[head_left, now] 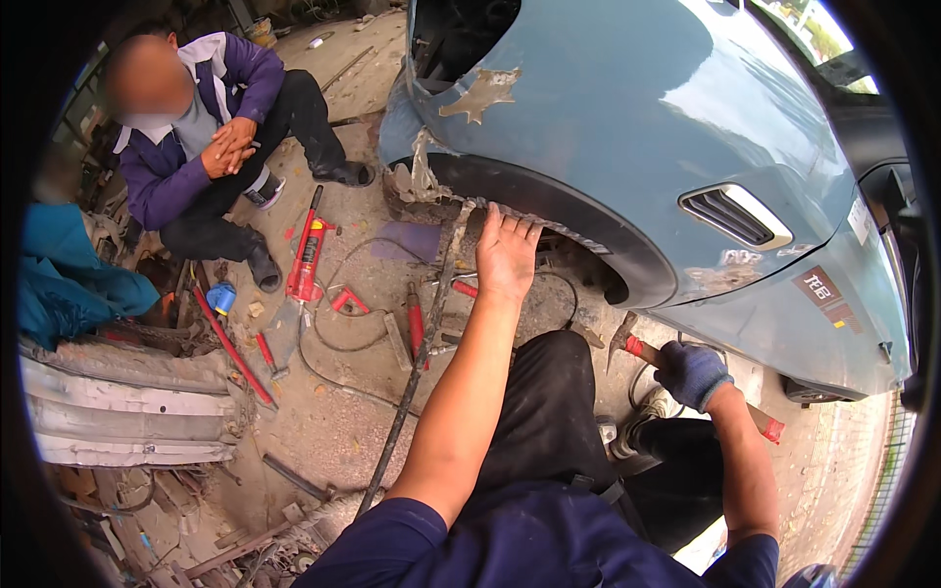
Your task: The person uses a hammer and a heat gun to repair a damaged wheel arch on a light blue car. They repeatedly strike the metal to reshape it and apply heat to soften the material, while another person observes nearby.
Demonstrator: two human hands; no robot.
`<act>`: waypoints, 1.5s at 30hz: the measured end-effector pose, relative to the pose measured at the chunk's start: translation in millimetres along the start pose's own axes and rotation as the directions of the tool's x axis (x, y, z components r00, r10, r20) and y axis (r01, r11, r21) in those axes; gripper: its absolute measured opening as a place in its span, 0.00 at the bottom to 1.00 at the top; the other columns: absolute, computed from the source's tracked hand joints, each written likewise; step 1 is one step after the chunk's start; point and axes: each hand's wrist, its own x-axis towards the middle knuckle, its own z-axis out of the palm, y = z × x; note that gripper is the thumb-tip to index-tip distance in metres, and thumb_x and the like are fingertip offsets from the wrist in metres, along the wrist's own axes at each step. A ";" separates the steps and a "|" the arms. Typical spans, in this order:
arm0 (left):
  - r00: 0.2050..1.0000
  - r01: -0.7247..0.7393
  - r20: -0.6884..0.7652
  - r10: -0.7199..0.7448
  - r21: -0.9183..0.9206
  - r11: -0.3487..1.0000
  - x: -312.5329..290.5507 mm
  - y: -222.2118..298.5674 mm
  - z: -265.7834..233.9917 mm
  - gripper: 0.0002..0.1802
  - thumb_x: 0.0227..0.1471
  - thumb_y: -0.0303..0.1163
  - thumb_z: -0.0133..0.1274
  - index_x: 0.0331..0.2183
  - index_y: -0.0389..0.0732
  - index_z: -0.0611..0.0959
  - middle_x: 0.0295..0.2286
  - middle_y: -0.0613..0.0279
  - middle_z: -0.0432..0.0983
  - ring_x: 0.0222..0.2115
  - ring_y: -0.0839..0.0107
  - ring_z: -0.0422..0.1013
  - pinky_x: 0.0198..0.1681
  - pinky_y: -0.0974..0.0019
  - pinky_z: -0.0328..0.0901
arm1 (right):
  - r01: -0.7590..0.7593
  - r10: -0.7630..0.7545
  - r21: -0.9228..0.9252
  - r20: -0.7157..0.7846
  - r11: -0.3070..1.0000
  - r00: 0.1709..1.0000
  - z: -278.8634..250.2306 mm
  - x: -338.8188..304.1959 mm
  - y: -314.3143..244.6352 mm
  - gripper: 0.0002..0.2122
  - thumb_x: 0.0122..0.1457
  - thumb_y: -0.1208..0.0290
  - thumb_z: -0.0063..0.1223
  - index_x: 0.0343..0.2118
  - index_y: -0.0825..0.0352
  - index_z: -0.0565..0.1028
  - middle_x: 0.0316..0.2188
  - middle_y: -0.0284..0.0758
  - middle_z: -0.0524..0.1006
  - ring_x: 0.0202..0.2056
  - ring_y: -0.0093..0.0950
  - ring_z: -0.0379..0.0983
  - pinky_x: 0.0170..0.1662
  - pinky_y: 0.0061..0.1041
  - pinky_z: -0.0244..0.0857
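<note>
Concrete ground [333, 431], gritty and strewn with scrap, spreads around us, and a person [186, 147] in a purple jacket sits at the left with hands clasped. A red hydraulic hand pump [309, 257] stands near that person, and black hose winds over the ground toward a red hydraulic ram [416, 318].

The blue car fender [598, 88] is right in front of us, scraped at its front edge, with torn plastic hanging at the front end of the black wheel-arch trim [529, 186]. Our bare left hand [509, 255] is open, palm showing, fingertips at the lower edge of that trim; whether they press or only feel, we cannot tell. A long metal bar [421, 363] slants upward beside it, its upper end near the torn corner.

Our gloved right hand [691, 375] is closed around the red-taped handle of a hammer [635, 347], whose head is well apart from our left fingers.

We judge the step in hand to be checking or steadying the arch edge between hammer blows. The next move calls for settling the striking spot, with our left fingers kept clear of it, and a short, controlled swing.
</note>
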 end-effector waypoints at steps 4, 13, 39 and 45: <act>0.998 0.040 -0.052 -0.040 0.001 0.999 3.0 0.8 2.4 0.27 0.71 0.53 0.52 0.57 0.41 0.77 0.53 0.59 0.75 0.58 0.62 0.69 0.68 0.53 0.60 | -0.022 0.022 0.008 0.044 1.000 0.999 -0.2 2.5 -5.4 0.14 0.60 0.60 0.61 0.42 0.64 0.79 0.36 0.50 0.84 0.42 0.54 0.80 0.46 0.51 0.73; 0.992 0.033 -0.121 -0.031 0.008 0.999 -1.8 -1.6 11.3 0.24 0.72 0.51 0.51 0.56 0.42 0.77 0.53 0.60 0.75 0.56 0.63 0.70 0.66 0.56 0.62 | -0.020 0.019 -0.006 -0.069 1.000 0.997 -2.5 22.7 -22.0 0.16 0.60 0.62 0.62 0.46 0.66 0.76 0.41 0.52 0.83 0.45 0.55 0.80 0.49 0.50 0.73; 0.865 0.226 0.026 0.501 0.871 -0.436 -40.4 49.8 -20.2 0.18 0.71 0.42 0.49 0.42 0.32 0.75 0.30 0.37 0.82 0.33 0.37 0.79 0.39 0.40 0.70 | -0.323 0.033 0.872 0.335 0.367 0.942 275.4 270.7 -148.0 0.21 0.65 0.57 0.61 0.47 0.76 0.81 0.32 0.46 0.84 0.31 0.44 0.83 0.33 0.43 0.74; 0.873 0.299 -0.413 0.259 0.873 0.386 -55.1 43.4 11.8 0.23 0.73 0.46 0.50 0.35 0.34 0.79 0.24 0.65 0.73 0.22 0.71 0.66 0.28 0.59 0.64 | -0.538 -0.089 0.827 0.555 0.165 0.827 340.4 258.0 -175.2 0.18 0.67 0.60 0.55 0.44 0.75 0.82 0.32 0.49 0.82 0.30 0.47 0.81 0.32 0.47 0.73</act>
